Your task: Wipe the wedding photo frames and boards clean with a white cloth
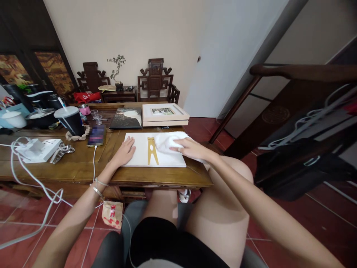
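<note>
A white rectangular board (pixel 139 158) lies flat on the wooden table (pixel 80 163) in front of me, with a yellow clip-shaped stand (pixel 152 150) on its middle. My left hand (pixel 125 150) rests flat on the board's left edge, fingers spread. My right hand (pixel 188 146) presses a white cloth (pixel 167 141) onto the board's right part, fingers curled over it.
Stacked framed pictures (pixel 164 113) and a dark picture (pixel 126 118) lie behind the board. A phone (pixel 96 135), a dark cup with straw (pixel 71 120), a white power strip (pixel 41 149) with cables and bowls sit to the left. A paper bag (pixel 112 214) lies on the red floor.
</note>
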`<state>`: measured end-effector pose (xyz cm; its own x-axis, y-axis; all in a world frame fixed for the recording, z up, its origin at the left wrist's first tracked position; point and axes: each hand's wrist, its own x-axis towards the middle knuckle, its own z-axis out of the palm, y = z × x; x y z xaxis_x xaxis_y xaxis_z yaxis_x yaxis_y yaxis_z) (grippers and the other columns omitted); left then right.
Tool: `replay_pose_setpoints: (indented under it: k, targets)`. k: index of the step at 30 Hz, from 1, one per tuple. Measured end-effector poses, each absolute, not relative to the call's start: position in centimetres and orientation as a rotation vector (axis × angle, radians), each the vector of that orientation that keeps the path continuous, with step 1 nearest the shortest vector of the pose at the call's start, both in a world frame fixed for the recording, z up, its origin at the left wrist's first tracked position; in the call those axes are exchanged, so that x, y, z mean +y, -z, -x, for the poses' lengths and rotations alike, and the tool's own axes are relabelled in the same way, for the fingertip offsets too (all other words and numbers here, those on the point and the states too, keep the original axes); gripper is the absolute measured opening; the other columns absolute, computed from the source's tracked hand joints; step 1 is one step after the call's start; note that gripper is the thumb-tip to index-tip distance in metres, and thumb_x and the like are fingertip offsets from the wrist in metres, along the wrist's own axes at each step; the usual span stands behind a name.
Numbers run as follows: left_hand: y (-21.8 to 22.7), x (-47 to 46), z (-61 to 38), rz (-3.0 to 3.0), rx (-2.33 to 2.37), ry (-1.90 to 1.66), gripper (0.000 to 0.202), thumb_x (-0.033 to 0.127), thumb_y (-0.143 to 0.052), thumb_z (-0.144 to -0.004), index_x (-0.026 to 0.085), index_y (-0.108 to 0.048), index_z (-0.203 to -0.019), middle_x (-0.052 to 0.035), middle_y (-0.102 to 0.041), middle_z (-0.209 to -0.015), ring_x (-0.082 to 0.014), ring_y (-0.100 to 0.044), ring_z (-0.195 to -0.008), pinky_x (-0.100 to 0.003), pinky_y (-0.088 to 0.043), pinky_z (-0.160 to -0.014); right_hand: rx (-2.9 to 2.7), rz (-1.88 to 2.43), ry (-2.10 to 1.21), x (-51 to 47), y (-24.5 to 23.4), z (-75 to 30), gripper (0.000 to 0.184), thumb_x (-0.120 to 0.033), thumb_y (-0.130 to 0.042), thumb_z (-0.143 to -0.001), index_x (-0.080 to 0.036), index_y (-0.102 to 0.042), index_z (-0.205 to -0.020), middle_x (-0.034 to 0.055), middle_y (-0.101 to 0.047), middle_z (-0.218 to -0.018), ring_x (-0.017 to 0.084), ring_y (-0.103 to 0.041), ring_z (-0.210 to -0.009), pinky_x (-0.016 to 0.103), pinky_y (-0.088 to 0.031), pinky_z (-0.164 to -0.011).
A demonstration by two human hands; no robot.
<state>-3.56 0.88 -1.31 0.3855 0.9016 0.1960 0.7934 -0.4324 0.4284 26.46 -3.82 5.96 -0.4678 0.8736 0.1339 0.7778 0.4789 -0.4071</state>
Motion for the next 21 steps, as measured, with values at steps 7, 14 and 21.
replay_pose_setpoints:
  k: [7, 14, 21]
  targets:
    - [0.8, 0.7, 3.6, -2.399, 1.552, -0.484, 0.058, 0.036, -0.025, -0.095, 0.008, -0.038, -0.144, -0.0132, -0.028, -0.157, -0.0203, -0.021, -0.147, -0.039, -0.016, -0.121, -2.324, 1.445, -0.34, 2.1, -4.1, -25.0, 0.013, -0.022, -0.044, -0.083, -0.022, -0.044, -0.07, 0.0045, -0.056, -0.068, 0.022, -0.051, -0.071, 0.03, -0.036, -0.071]
    - [1.1, 1.0, 3.5, -2.427, 1.551, -0.49, 0.059, 0.034, -0.024, -0.094, 0.005, -0.037, -0.144, -0.0147, -0.029, -0.156, -0.0225, -0.022, -0.147, -0.041, -0.018, -0.121, -2.567, 1.298, -0.264, -6.1, -2.6, -26.9, 0.012, -0.012, -0.047, -0.074, -0.022, -0.053, -0.076, 0.003, -0.052, -0.065, 0.024, -0.051, -0.076, 0.031, -0.037, -0.073]
    - [1.3, 1.0, 3.5, -2.425, 1.542, -0.495, 0.058, 0.033, -0.024, -0.094, 0.006, -0.036, -0.145, -0.0148, -0.028, -0.157, -0.023, -0.021, -0.147, -0.042, -0.017, -0.121, -2.551, 1.305, -0.387, -11.2, -5.6, -27.1, 0.016, -0.012, -0.042, -0.074, -0.022, -0.054, -0.079, 0.0048, -0.058, -0.075, 0.023, -0.054, -0.077, 0.03, -0.04, -0.073]
